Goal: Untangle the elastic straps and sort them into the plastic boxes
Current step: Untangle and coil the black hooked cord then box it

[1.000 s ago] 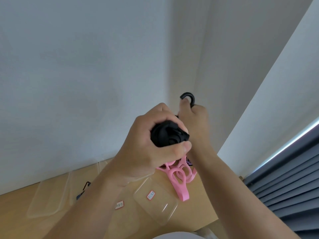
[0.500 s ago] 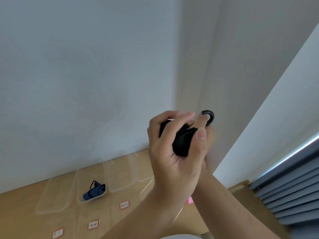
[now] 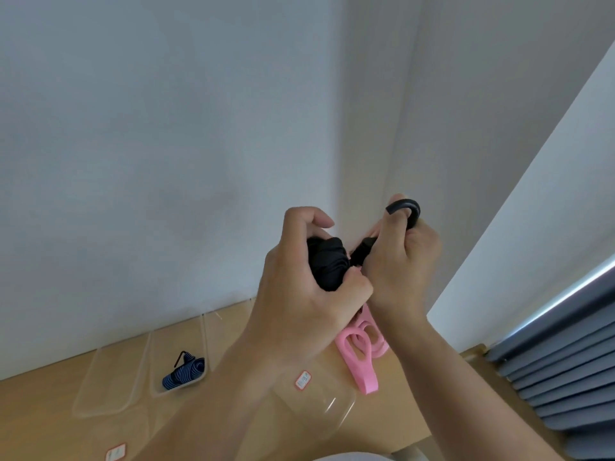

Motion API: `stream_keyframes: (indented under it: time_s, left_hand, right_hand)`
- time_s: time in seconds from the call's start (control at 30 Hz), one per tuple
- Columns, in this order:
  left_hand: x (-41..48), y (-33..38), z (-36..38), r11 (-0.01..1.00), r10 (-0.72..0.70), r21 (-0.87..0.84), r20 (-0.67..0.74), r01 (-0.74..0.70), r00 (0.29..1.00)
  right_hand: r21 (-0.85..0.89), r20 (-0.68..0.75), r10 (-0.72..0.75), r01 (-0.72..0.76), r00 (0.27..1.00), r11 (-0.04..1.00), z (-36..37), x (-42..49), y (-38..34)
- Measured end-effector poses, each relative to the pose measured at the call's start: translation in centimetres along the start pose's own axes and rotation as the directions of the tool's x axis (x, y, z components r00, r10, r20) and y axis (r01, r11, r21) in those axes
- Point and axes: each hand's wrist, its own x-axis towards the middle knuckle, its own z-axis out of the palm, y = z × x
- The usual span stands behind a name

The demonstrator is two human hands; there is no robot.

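The black strap [image 3: 327, 266] is held aloft: its bundle is gripped in the left hand [image 3: 299, 294], its hook end pinched by the right hand [image 3: 399, 264], the axis running 8 to 2 o'clock. The plastic boxes [image 3: 109, 377] lie on the tabletop [image 3: 33, 410] at 7 o'clock, nearer the left hand.

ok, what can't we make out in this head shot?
Head view only:
- black strap: mostly buried in the left hand; tangle state unclear.
- hook: base hidden by the right hand.
- pink strap: top end hidden behind both wrists.
- label: print too small to read.
- near box: left side covered by the left forearm.
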Motion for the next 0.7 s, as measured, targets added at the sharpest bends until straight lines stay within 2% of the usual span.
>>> stream_keyframes:
  time_s: [0.13,0.17,0.23,0.33,0.4,0.53,0.63,0.7]
  left_hand:
    - [0.5,0.3,-1.3,0.992,0.003,0.124,0.157,-0.023,0.988]
    - [0.6,0.2,-1.4,0.989,-0.007,0.148,0.181,-0.020,0.983]
    - [0.7,0.0,-1.5,0.979,-0.045,0.204,0.220,-0.001,0.974]
    - [0.5,-0.7,-1.2,0.956,-0.104,0.292,0.304,0.012,0.947]
    - [0.2,-1.2,-0.5,0.949,-0.128,0.313,0.291,0.033,0.948]
    - [-0.9,-1.8,1.2,0.984,-0.120,0.140,0.040,0.114,0.992]
    - [-1.9,-1.9,2.3,0.981,-0.161,-0.132,-0.112,0.146,0.981]
    - [-2.6,-1.1,3.1,0.938,-0.169,-0.327,-0.138,0.116,0.976]
  right_hand:
    - [-0.011,-0.082,-0.073,0.073,0.994,0.997,-1.0,0.8,-1.2]
    - [-0.046,-0.031,-0.093,0.092,0.995,0.995,-1.3,0.9,-1.2]
    - [-0.134,0.173,-0.138,0.162,0.975,0.978,-1.6,0.7,-0.9]
    - [-0.354,0.490,-0.156,0.359,0.858,0.863,-1.5,0.5,-0.9]
    - [-0.462,0.544,-0.080,0.378,0.835,0.802,-1.4,0.6,-1.1]
    - [-0.452,0.448,-0.092,0.314,0.889,0.835,-1.3,0.7,-1.0]
    - [-0.285,0.362,-0.114,0.226,0.925,0.931,-1.0,0.7,-1.0]
    - [-0.172,0.281,-0.093,0.145,0.955,0.974,-0.7,0.2,-0.7]
